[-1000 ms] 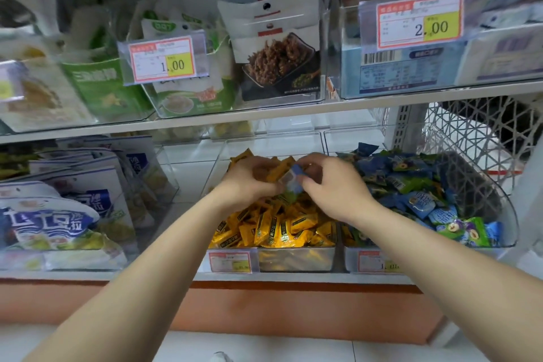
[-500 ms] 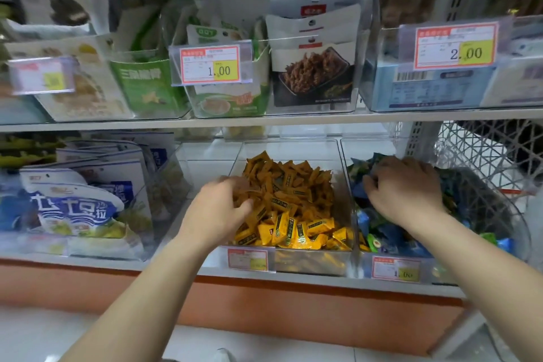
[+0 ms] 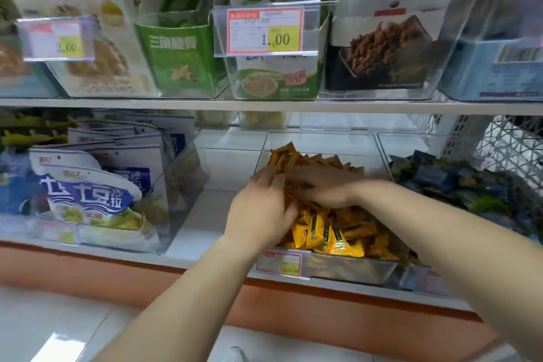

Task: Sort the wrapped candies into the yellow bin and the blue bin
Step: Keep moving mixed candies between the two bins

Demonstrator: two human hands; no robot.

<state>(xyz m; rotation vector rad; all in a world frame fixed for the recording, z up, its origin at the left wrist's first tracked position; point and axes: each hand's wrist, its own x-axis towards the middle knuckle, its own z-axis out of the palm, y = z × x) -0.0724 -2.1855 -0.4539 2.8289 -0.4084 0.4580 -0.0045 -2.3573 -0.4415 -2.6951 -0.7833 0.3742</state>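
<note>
Right hand point(image 3: 320, 188), off the blue bin point(image 3: 411, 145) at 3 o'clock, now joins left hand point(image 3: 258, 214) over yellow bin point(image 3: 352, 270). Likely raking yellow candies point(image 3: 329, 232) for strays. Fingers blurred, so neither hand's grip can be told.

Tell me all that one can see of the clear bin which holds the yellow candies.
The clear bin looks plastic, open on top, with a low front wall and a higher back wall. It stands on the lower shelf, beside the bin with blue candies. It is heaped with yellow wrapped candies. A red and yellow price tag sits on its front. The left hand and the right hand lie on the heap; blur hides whether they hold any.
</note>
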